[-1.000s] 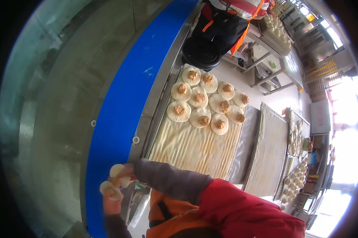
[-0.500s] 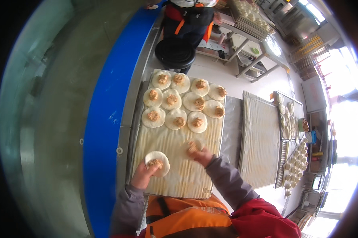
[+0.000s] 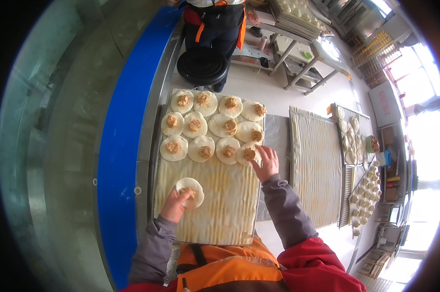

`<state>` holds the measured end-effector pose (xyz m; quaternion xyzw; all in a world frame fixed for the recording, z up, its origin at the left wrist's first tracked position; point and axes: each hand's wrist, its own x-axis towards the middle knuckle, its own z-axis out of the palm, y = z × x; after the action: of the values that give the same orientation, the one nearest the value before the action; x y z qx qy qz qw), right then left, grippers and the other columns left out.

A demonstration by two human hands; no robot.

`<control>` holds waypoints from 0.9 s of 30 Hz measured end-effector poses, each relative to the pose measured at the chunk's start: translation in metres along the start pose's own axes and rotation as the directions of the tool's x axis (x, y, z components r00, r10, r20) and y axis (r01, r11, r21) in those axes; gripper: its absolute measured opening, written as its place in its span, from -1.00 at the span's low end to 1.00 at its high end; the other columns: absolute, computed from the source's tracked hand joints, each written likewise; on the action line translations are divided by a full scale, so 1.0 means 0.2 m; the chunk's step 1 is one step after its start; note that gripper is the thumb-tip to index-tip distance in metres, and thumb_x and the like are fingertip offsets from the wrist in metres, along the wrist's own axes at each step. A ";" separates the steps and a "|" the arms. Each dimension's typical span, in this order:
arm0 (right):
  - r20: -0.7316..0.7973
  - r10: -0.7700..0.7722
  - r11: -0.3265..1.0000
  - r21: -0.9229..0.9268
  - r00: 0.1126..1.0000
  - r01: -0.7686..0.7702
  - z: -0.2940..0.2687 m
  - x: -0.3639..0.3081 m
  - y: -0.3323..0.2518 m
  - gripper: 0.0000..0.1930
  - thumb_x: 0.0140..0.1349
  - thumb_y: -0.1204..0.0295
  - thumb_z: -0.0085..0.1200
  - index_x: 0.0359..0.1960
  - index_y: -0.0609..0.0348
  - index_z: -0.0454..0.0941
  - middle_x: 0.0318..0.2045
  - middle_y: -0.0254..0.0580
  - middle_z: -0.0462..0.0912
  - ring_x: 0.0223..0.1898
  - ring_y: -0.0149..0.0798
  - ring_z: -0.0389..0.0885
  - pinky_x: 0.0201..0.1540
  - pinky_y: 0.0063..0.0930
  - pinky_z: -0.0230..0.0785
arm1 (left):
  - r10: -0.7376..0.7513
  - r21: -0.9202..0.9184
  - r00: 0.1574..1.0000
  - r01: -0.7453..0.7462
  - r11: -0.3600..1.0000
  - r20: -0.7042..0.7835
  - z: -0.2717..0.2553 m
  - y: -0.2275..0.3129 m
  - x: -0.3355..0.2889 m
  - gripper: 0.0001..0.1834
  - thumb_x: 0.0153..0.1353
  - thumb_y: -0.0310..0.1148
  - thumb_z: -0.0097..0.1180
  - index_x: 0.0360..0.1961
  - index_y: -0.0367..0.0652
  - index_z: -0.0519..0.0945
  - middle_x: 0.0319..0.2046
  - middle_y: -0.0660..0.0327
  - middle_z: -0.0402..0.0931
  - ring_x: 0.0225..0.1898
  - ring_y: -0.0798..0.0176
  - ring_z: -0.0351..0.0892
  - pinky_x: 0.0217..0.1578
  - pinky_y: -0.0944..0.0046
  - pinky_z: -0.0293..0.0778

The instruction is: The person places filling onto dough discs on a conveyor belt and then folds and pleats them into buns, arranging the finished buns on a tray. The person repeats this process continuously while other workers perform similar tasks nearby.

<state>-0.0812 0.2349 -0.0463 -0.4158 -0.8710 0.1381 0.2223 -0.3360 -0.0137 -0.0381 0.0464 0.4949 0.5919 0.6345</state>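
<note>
My left hand point(image 3: 172, 207) grips a round dough wrapper point(image 3: 194, 186) over the near left part of the tray, its thumb pressed on the lump of filling in the middle. At the right end of the nearest row, my right hand point(image 3: 267, 168) has its fingers on the edge of another dough wrapper point(image 3: 242, 158) with brown filling on it. That wrapper lies on the cloth-lined tray point(image 3: 215, 221) or just over it; which one I cannot tell. Several flat wrappers topped with filling point(image 3: 194, 125) sit in rows across the far half.
A blue belt point(image 3: 120, 160) runs along the left with a metal edge. Beyond the tray stands a black round stool point(image 3: 203, 65) beside a person point(image 3: 215, 24). To the right are another cloth-lined tray point(image 3: 315, 170), a tray of dough rounds point(image 3: 351, 131) and small dough pieces point(image 3: 365, 197).
My right hand has moved away from me and to the right, bringing its filled wrapper to the end of the nearest row. My left hand keeps its wrapper. The whole view has shifted slightly.
</note>
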 end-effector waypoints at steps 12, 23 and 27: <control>-0.083 -0.090 0.996 0.000 0.992 0.091 0.01 0.01 -0.04 -0.45 -0.07 0.39 0.30 0.06 0.00 0.52 0.05 -0.14 0.51 0.02 -0.01 0.49 0.09 -0.07 0.28 | 0.098 0.164 0.994 -0.088 0.983 -0.050 0.09 -0.05 0.07 -0.58 0.20 -0.47 0.18 0.09 -0.22 0.41 -0.10 0.28 0.49 -0.07 0.41 0.48 -0.03 0.34 0.44; 0.419 -0.034 0.702 0.656 0.907 -0.276 0.18 -0.32 -0.59 -0.69 0.16 0.54 0.18 -0.03 0.19 0.55 -0.10 -0.14 0.57 -0.26 -0.30 0.64 -0.27 -0.52 0.49 | 0.320 0.584 0.944 -0.220 0.782 -0.074 -0.08 0.14 0.13 -0.45 0.13 -0.38 0.30 0.11 -0.27 0.38 -0.10 0.16 0.56 -0.09 0.32 0.54 -0.11 0.30 0.49; 0.456 -0.039 0.843 0.493 0.889 -0.216 0.12 -0.44 -0.50 -0.78 0.18 0.50 0.19 -0.11 0.16 0.60 -0.22 -0.20 0.60 -0.34 -0.35 0.64 -0.33 -0.51 0.47 | 0.308 0.723 0.951 -0.238 0.648 0.037 -0.26 0.24 0.22 -0.40 0.09 -0.31 0.32 0.12 -0.27 0.38 -0.12 0.06 0.59 -0.08 0.18 0.59 -0.08 0.22 0.48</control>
<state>-0.1099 0.1029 -0.0485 -0.3355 -0.8049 0.4759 0.1147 -0.4137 0.0078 -0.0589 0.3387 0.7017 0.4405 0.4461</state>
